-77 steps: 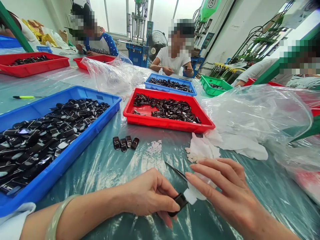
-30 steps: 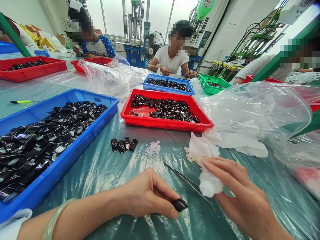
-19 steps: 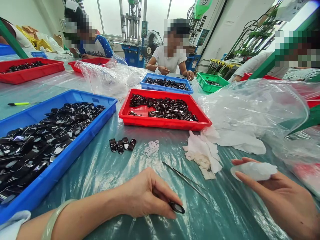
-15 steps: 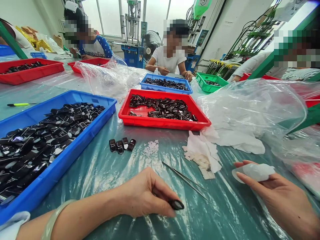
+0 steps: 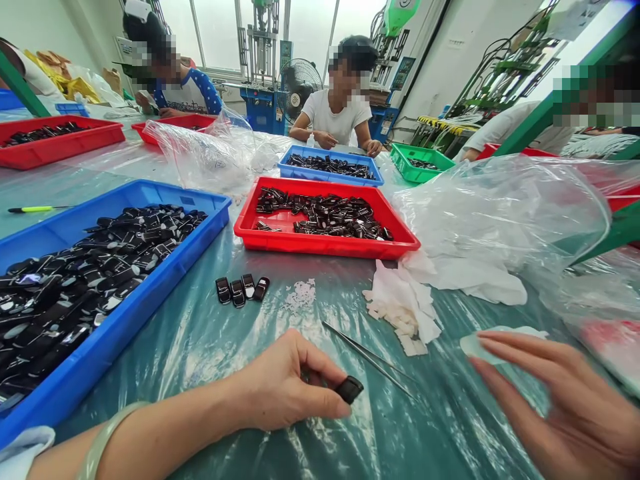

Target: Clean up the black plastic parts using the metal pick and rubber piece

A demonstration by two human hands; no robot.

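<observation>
My left hand (image 5: 287, 387) pinches a small black plastic part (image 5: 349, 389) between thumb and fingers, low over the table's plastic sheet. My right hand (image 5: 560, 400) hovers at the lower right with fingers spread, its fingertips over a small white wipe (image 5: 483, 343) that lies on the sheet. Thin metal tweezers (image 5: 367, 358) lie between the two hands. A pile of white wipes (image 5: 405, 307) sits just beyond the tweezers. Several black parts (image 5: 240, 290) stand in a short row ahead of my left hand.
A blue tray (image 5: 150, 293) full of black parts is at the left, a red tray (image 5: 325, 243) with parts ahead, a second blue tray (image 5: 327, 177) behind it. A large clear plastic bag (image 5: 510, 213) bulges at the right. Other people sit across the table.
My right hand carried a white wipe away from the black part to the right, then laid it on the sheet and spread its fingers. My left hand kept the part and turned it.
</observation>
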